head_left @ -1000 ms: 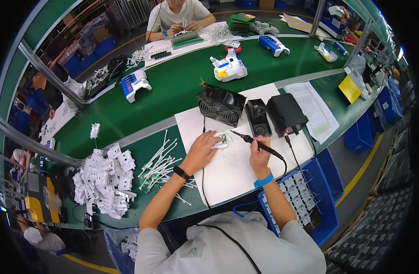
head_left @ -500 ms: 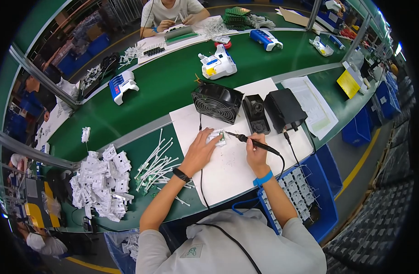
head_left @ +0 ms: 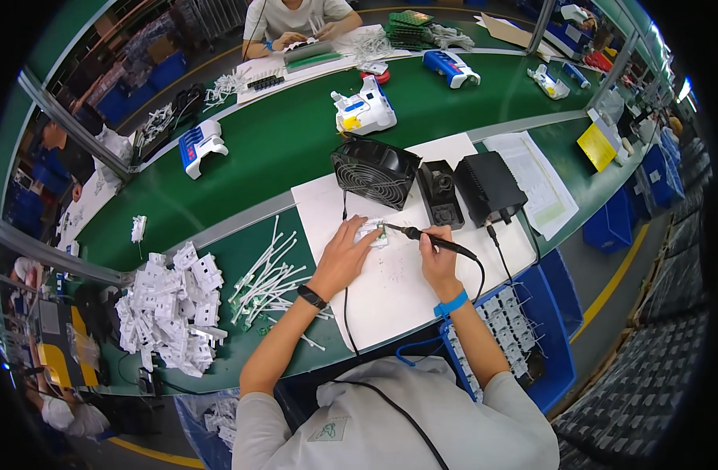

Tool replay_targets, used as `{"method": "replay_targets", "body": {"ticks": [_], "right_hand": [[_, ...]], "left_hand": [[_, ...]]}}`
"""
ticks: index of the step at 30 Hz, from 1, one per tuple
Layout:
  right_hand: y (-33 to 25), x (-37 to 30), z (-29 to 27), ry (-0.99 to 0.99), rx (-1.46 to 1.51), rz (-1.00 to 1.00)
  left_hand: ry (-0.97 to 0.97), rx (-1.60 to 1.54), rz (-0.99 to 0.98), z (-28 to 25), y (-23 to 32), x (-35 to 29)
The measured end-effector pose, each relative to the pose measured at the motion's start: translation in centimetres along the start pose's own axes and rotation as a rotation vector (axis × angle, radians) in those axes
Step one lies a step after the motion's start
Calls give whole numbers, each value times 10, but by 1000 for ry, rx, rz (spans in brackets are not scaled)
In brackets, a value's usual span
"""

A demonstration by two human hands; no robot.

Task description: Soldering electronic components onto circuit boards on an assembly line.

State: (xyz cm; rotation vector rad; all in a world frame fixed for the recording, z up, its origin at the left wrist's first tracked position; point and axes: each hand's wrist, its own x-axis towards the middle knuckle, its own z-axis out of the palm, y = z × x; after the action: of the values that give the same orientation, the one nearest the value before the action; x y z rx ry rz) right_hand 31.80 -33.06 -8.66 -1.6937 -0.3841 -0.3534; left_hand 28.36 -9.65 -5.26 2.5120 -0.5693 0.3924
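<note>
My left hand (head_left: 343,257) bears down on a small white plastic part (head_left: 372,227) with a bit of green circuit board in it, its fingertips pinning the part to white sheeting (head_left: 394,294). In my right hand (head_left: 437,257) is a soldering iron (head_left: 412,233), gripped like a pen. The iron's tip points left and meets the part near its green board, though contact is too small to make out. A black fan (head_left: 374,176) stands just beyond the part, with a black soldering iron stand (head_left: 445,207) to its right.
A black box-shaped unit (head_left: 490,188) sits by papers (head_left: 535,184). White cables (head_left: 269,282) and piled white plastic parts (head_left: 167,313) lie left. A blue bin (head_left: 562,368) holds more parts at right. White-and-blue housings (head_left: 367,106) rest on the green conveyor (head_left: 280,149); a person works beyond it.
The housings on the conveyor have shifted slightly left, as has a small white part at the far left. My hands and the iron stay nearly in place.
</note>
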Motion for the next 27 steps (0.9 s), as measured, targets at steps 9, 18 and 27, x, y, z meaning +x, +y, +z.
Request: {"method": "replay_targets", "body": {"ticks": [9, 18, 27], "right_hand": [[-3, 6, 3, 45, -37, 40], [-17, 23, 10, 63, -28, 93], [0, 7, 12, 122, 41, -4]], "left_hand": [[21, 8, 12, 2, -3, 0], [18, -14, 9, 0, -4, -3], [62, -3, 47, 2, -5, -3]]}}
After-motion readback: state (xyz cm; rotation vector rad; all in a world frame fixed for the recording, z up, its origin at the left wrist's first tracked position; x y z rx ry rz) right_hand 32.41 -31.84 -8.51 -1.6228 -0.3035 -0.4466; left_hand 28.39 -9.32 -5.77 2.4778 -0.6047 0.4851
